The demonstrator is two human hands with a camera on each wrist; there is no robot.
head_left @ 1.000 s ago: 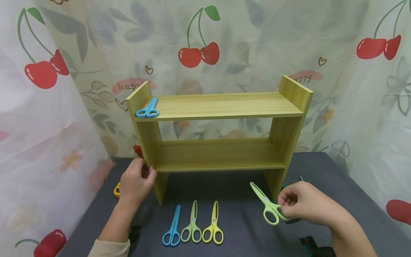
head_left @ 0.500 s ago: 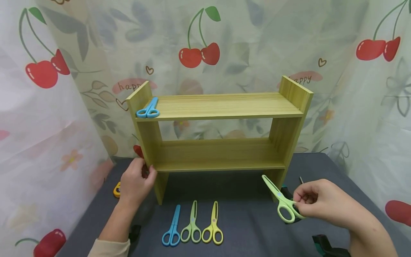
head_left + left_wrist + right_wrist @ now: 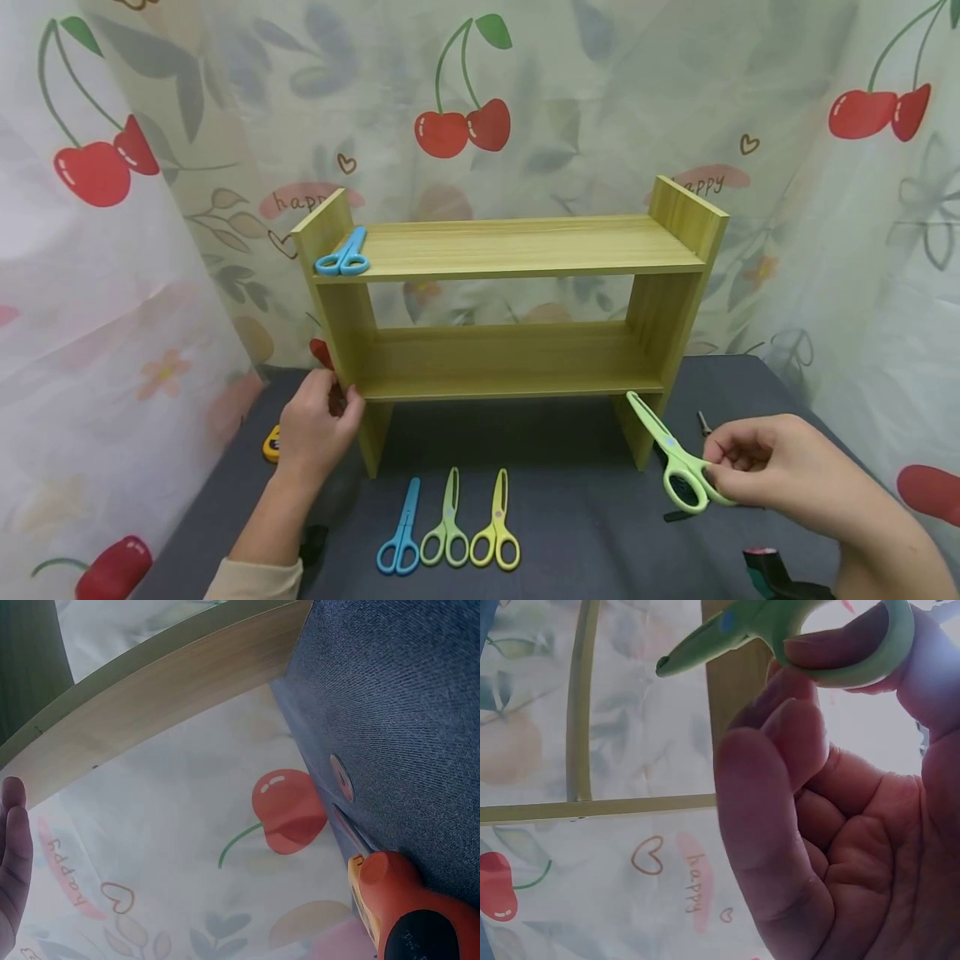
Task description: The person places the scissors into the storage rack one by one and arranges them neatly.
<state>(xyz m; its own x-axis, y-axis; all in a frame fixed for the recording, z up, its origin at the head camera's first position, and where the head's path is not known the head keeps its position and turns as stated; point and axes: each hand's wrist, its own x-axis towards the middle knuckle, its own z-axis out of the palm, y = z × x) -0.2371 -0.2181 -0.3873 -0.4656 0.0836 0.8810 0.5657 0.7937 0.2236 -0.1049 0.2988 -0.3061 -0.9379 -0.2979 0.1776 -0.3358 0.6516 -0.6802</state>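
Observation:
In the head view my right hand (image 3: 787,475) pinches one finger loop of light green scissors (image 3: 667,442), blades pointing up and left. Their tip overlaps the right leg of a wooden two-tier shelf (image 3: 517,392). The right wrist view shows the scissors (image 3: 772,630) above my curled fingers. At the shelf's left side panel, my left hand (image 3: 318,425) holds the front edge, thumb in front. Blue scissors (image 3: 345,254) lie at the left end of the top board. Before the shelf lie blue scissors (image 3: 403,533), green scissors (image 3: 448,525) and yellow scissors (image 3: 498,529) in a row.
Beyond the left panel lies an orange-handled tool (image 3: 412,907) with a metal tip. Another metal-shafted tool (image 3: 703,423) lies behind my right hand. A black and green object (image 3: 772,575) sits at the front right of the dark table (image 3: 577,517). Printed curtains enclose the table.
My right hand has carried the green scissors to the right, and their tip has risen to the level of the lower board. The left hand keeps its place on the shelf.

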